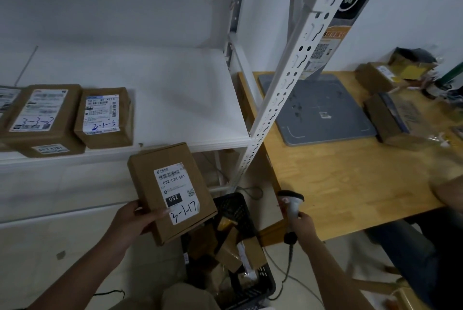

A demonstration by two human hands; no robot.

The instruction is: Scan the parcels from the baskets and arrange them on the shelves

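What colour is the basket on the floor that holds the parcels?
The basket is black, seen best in the head view.

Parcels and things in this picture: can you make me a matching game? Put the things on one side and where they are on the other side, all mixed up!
Things
1. parcel marked 3-1-17
2. barcode scanner
3. parcel marked 2-1-5
4. black basket

Places
A. lying on the white shelf
B. standing on the floor
C. held in the left hand
D. held in the right hand

Right pairs: 1-C, 2-D, 3-A, 4-B.
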